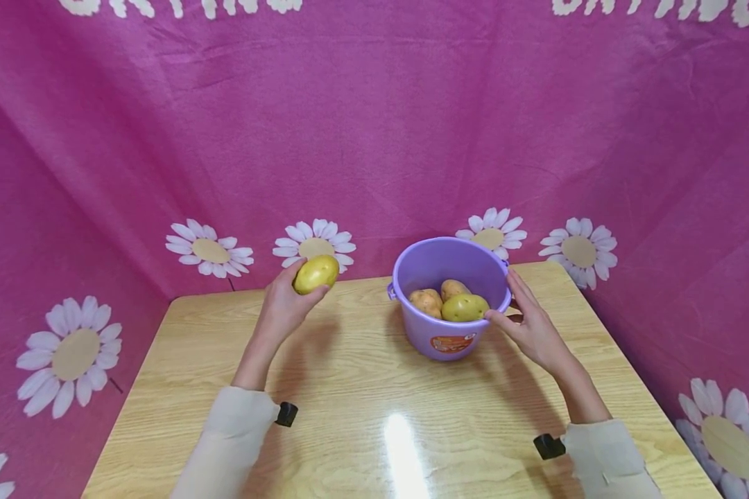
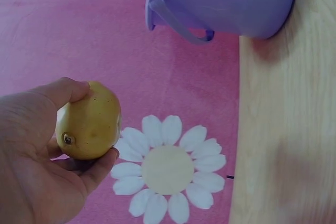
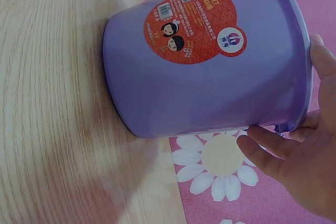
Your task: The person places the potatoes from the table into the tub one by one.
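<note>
My left hand [image 1: 285, 308] holds a smooth yellow potato [image 1: 316, 274] between thumb and fingers, raised above the table to the left of the bucket. A small dark nub shows on the potato [image 2: 89, 121] in the left wrist view. A purple bucket [image 1: 433, 333] stands upright on the table. Inside it lie two tan potatoes [image 1: 426, 302] and a greenish-yellow potato [image 1: 465, 308]. My right hand [image 1: 533, 329] holds the bucket's right side, thumb at the rim and fingers against the outer wall. An orange-red label [image 3: 191, 27] shows on the bucket.
The wooden table [image 1: 343, 388] reaches back to a pink cloth [image 1: 349, 138] with white daisies, which hangs behind and at both sides. The bucket's handle [image 2: 178, 24] hangs down its side. A bright reflection lies on the table's front part.
</note>
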Demonstrator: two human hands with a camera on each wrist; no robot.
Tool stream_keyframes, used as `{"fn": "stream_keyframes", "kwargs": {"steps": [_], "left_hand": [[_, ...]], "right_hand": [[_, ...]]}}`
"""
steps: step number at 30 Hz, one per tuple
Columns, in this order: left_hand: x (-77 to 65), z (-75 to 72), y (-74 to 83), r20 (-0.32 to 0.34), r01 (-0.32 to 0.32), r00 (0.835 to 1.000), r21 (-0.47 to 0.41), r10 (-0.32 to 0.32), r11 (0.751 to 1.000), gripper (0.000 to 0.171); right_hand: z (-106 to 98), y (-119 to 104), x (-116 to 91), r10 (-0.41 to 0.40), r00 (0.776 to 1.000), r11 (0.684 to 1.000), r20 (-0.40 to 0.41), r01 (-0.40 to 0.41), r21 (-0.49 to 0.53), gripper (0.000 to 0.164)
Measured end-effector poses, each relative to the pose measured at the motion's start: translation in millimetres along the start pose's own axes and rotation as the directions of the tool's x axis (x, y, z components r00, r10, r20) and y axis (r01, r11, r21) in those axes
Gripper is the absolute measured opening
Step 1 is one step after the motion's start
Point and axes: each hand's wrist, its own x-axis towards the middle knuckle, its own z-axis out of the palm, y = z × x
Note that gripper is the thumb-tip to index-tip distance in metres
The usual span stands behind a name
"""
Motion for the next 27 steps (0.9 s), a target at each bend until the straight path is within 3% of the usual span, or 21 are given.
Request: {"fn": "stream_keyframes", "kwargs": {"steps": [6,13,22,27], "left_hand": [[-0.3,-5.6,0.9,-0.023,-0.024,0.999,0.019,0.025,1.000,0.073],[-0.6,-4.4,4.1,0.006,0.004,1.000,0.018,-0.004,1.000,0.074],[4.6,6.4,23.1,0.025,-0.027,0.999,-0.012,0.027,1.000,0.072],[9.0,17.7,33.7,0.027,-0.080,0.996,-0.027,0.081,0.996,0.069]], "right_hand": [[0.3,1.0,-0.5,0.002,1.000,1.000,0.003,-0.002,-0.006,0.086],[0.5,1.9,-1.1,0.003,1.000,1.000,0.005,-0.003,0.000,0.087],[-0.1,0.5,-0.6,0.005,1.000,1.000,0.001,-0.005,0.007,0.086],[-0.3,-0.6,-0.5,0.007,1.000,1.000,0.000,-0.007,0.013,0.087]]}}
